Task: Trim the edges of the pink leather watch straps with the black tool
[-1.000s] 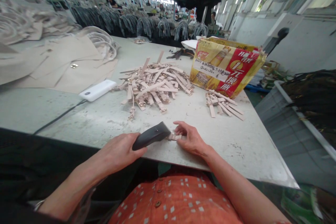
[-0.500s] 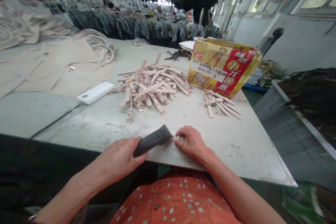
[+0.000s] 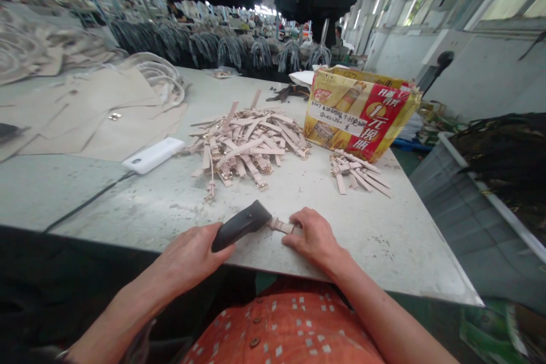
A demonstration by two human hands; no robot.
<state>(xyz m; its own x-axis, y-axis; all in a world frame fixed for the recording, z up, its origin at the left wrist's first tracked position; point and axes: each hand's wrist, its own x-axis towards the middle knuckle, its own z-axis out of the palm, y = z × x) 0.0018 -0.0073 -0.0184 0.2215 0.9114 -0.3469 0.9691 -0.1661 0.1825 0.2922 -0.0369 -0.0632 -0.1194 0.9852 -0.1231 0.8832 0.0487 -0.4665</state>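
Observation:
My left hand [image 3: 200, 247] is closed around the lower end of a black handheld tool [image 3: 241, 226], whose exact kind I cannot make out. The tool's wide head points right and meets the near end of a small beige buckle strap [image 3: 281, 226]. Pinched at the strap's other end are the fingers of my right hand [image 3: 316, 237], low over the table. Beyond my hands lies a big heap of similar beige straps [image 3: 247, 145] with gold buckles. A smaller pile of straps [image 3: 358, 170] sits to the right.
Behind the small pile stands a yellow and red carton [image 3: 362, 111]. A white device [image 3: 154, 154] with a black cable lies left of the heap. Flat beige panels [image 3: 123, 91] cover the table's [image 3: 367, 239] back left. A grey bin [image 3: 478, 205] stands off its right edge.
The tool and my left hand have shifted slightly left. More of the strap now shows between the tool's head and my right fingers. A dark shape has appeared at the far left edge.

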